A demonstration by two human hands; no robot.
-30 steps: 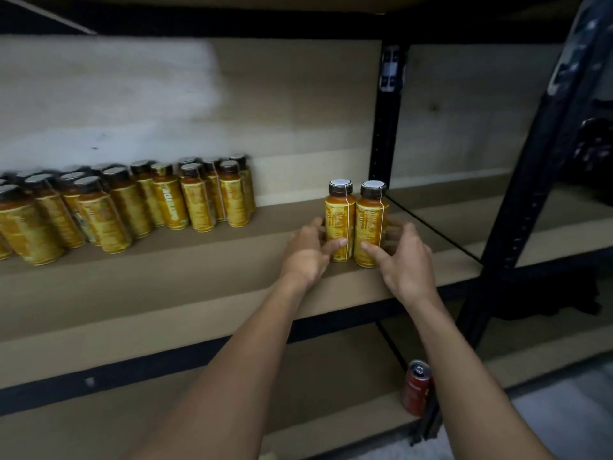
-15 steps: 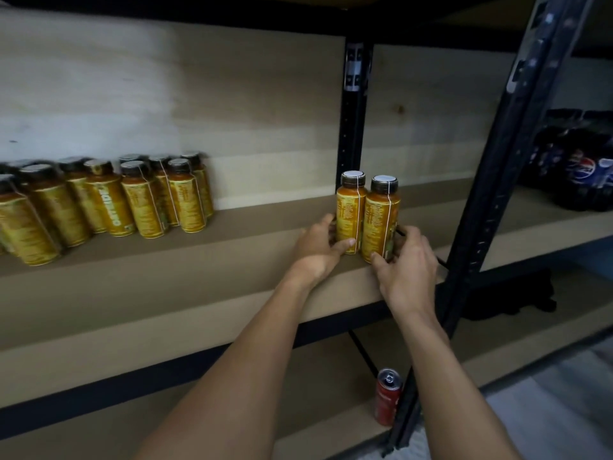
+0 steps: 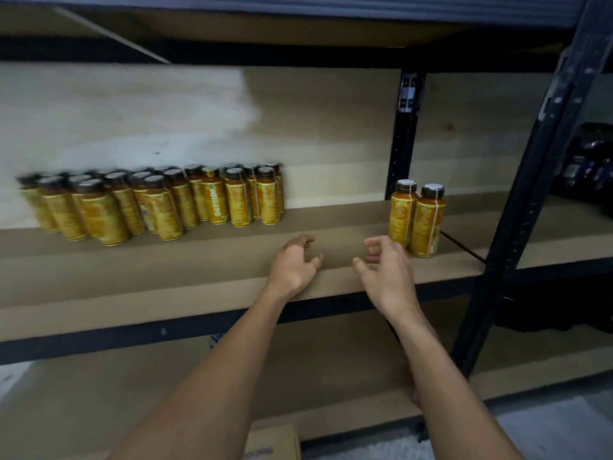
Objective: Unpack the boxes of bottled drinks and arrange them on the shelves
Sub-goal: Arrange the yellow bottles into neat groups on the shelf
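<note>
Two orange bottled drinks with dark caps stand upright side by side at the right end of the brown shelf board. A group of several matching bottles stands at the back left of the same board. My left hand hovers over the shelf's front edge with fingers apart, holding nothing. Just left of the two bottles, my right hand is also empty, its fingers curled loosely apart and clear of them.
Black metal uprights frame the shelf on the right. A lower shelf board lies beneath. The corner of a cardboard box shows at the bottom. Dark bottles stand in the neighbouring bay at far right.
Both hands have let go of the two bottles and drawn back to the left, toward the shelf's front. The view has swung left, showing more of the bottle group.
</note>
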